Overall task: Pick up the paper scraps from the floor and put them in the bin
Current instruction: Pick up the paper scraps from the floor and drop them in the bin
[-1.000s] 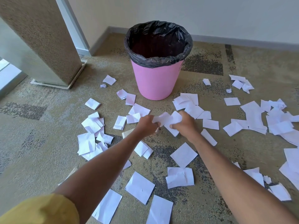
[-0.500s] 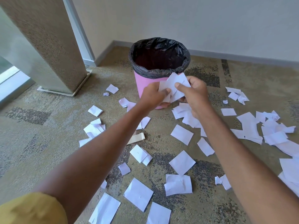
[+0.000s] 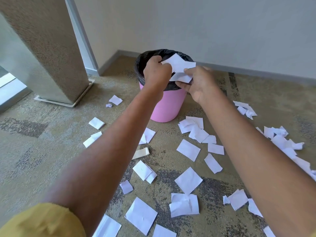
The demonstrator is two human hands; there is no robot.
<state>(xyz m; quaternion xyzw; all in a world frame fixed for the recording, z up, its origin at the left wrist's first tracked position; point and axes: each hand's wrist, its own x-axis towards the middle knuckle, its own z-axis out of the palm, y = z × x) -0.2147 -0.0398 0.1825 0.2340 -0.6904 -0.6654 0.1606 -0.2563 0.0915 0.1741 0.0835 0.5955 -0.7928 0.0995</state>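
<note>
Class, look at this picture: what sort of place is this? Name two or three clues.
Probably a carpeted corner of an office or lobby: patterned carpet, a speckled pillar, a plain wall with skirting, and a lined pink bin.

Carpeted office corner, pillar

A mustard-yellow sleeve of soft, creased cloth sits at 7 o'clock, its hem ending near the left elbow. The left forearm is bare down to the left hand; the right forearm, entering at 4 o'clock, is bare to the right hand.
</note>
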